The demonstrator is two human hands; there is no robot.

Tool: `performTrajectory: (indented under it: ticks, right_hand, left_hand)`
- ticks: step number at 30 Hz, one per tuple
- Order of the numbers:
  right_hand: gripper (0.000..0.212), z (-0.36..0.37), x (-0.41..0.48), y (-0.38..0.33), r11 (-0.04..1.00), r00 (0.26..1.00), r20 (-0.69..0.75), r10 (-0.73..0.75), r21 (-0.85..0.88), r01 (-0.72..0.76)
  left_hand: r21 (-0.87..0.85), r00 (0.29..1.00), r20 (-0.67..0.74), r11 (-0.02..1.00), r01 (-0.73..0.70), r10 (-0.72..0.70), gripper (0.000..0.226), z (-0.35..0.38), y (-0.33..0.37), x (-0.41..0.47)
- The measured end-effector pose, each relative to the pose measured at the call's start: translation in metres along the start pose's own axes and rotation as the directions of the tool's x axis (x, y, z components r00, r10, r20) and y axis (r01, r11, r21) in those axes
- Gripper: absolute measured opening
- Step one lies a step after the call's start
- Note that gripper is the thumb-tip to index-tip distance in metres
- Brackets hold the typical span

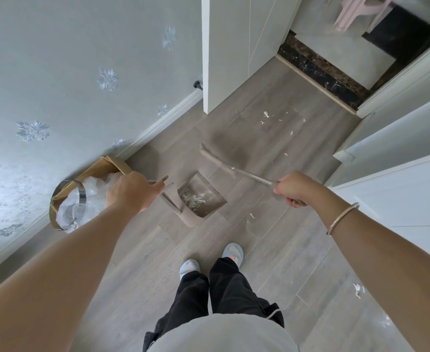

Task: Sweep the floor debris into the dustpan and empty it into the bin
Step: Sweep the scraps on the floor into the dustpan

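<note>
Grey wood-grain plank flooring [137, 270] runs between a pale floral-papered wall [56, 72] at the upper left and white cabinet fronts [399, 174] at the right edge. At centre frame a long-handled taupe plastic dustpan [201, 199] sits low at the floor with shredded white scraps in its tray, its mouth facing up-right. The left hand [130, 191] wraps the top of its handle, index finger stretched straight. The right hand [291, 190] is fisted round the metal shaft of a broom [234, 169], whose blurred head lies just above the pan's mouth, its long axis running diagonally from upper left to lower right. Loose white paper scraps [266, 114] lie beyond that head toward the upper right, so the stroke probably has to pull down-left into the pan. A tan bin with metal ring and white liner [81, 199] stands at the left against the wall, just beside the left hand, the nearer one for tipping.
</note>
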State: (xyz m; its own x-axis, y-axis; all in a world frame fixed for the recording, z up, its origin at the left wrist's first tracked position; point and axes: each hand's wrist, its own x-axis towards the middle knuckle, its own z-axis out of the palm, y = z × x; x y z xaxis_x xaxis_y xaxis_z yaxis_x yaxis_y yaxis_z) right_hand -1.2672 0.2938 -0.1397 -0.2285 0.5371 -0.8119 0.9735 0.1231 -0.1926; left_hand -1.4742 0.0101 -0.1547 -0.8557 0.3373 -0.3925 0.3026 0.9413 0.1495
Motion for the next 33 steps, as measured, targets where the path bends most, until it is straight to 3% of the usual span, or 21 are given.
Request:
performTrajectory:
  ticks: [3,8,13,19,23,28,33]
  right_hand:
    - [0.030,0.014,0.013,0.008,0.996,0.997,-0.068,-0.044,-0.080,0.039]
    - [0.034,0.056,0.027,0.020,0.992,0.999,-0.041,-0.030,-0.123,0.025]
    - [0.032,0.083,0.017,0.016,0.992,0.985,0.170,0.031,-0.123,-0.010]
    - [0.040,0.033,-0.003,-0.002,0.997,0.938,0.336,0.083,-0.030,-0.078]
    - [0.045,0.022,-0.015,-0.008,0.989,0.967,0.230,0.111,-0.125,-0.084]
    - [0.033,0.026,-0.018,0.004,0.999,0.994,0.098,0.053,0.002,-0.054]
    - [0.028,0.050,-0.010,0.018,1.000,0.999,-0.035,-0.007,-0.017,0.007]
  left_hand:
    - [-0.034,0.999,-0.032,0.999,0.039,-0.040,0.064,-0.002,-0.019,-0.006]
    - [0.033,0.997,-0.018,0.997,0.075,-0.075,0.056,0.004,-0.035,-0.016]
    - [0.051,0.997,-0.036,0.997,0.065,-0.063,0.054,0.007,-0.034,-0.016]
    - [0.031,0.997,-0.041,0.997,0.067,-0.066,0.059,0.006,-0.036,-0.018]
    - [0.019,0.997,-0.045,0.998,0.058,-0.057,0.057,0.001,-0.043,-0.021]
    - [0.029,0.998,-0.046,0.999,0.040,-0.038,0.064,-0.009,-0.057,-0.028]
    - [-0.001,0.997,-0.056,0.998,0.060,-0.060,0.066,-0.017,-0.075,-0.033]
